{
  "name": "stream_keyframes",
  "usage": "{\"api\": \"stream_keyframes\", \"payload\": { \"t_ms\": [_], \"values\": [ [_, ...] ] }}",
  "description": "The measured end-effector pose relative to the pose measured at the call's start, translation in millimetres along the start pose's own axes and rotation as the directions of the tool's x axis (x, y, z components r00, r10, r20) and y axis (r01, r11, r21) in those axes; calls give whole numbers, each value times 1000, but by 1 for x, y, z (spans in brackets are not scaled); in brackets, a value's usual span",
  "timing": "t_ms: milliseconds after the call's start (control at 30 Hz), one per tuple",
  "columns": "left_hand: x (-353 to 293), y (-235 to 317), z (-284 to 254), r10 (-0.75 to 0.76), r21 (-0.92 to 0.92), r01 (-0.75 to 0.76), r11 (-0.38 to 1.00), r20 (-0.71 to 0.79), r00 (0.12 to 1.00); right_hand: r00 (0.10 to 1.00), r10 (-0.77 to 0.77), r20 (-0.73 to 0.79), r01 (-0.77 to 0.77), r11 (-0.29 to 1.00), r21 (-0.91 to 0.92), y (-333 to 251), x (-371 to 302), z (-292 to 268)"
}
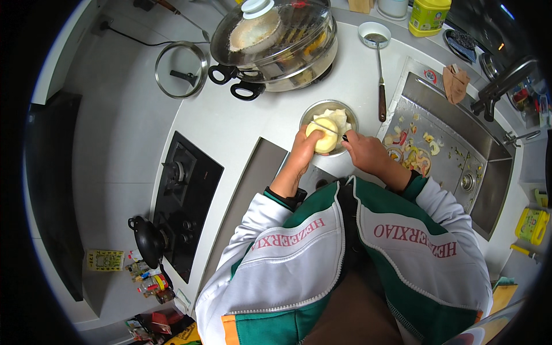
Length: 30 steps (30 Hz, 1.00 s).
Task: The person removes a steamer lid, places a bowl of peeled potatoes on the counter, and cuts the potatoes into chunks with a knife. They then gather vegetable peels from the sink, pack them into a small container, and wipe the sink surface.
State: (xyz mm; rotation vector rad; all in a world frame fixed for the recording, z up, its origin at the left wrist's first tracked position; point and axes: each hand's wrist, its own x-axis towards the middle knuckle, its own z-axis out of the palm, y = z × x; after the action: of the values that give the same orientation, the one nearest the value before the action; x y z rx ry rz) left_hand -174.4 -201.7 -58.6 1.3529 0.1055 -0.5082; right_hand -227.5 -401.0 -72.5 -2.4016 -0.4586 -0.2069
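Observation:
Over a metal bowl [305, 113], my left hand [302, 153] is closed round a peeled, pale yellow, round piece of produce [323, 140]; whether it is a potato or a fruit I cannot tell. My right hand [368, 153] grips a small knife [344, 138] by its black handle. Its thin blade lies across the upper part of the yellow piece. Pale cut chunks [338, 117] fill the far side of the bowl. The bowl stands at the counter's near edge, and my hands hide part of its rim.
To the right, scraps and peelings lie in a steel sink [499, 190] below a black faucet [503, 86]. A large lidded steamer pot [287, 66] stands behind left. A long-handled skimmer [381, 86] rests on a small white bowl [374, 30]. A black cooktop [190, 213] lies left.

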Motion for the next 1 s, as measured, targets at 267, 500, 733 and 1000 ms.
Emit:
{"api": "stream_keyframes", "payload": {
  "t_ms": [267,500,733,1000],
  "values": [
    [3,-4,2,112,314,-69,947,-121,986,999,35,41,-34,999,-24,0,4,7],
    [3,0,-3,-41,105,43,994,-24,999,995,75,59,-77,996,37,-2,6,13],
    [7,-5,-9,-47,108,45,993,20,999,986,105,131,-124,982,146,5,6,16],
    [11,-10,-12,-28,70,24,997,51,998,979,48,200,-101,959,265,18,11,14]
  ]
}}
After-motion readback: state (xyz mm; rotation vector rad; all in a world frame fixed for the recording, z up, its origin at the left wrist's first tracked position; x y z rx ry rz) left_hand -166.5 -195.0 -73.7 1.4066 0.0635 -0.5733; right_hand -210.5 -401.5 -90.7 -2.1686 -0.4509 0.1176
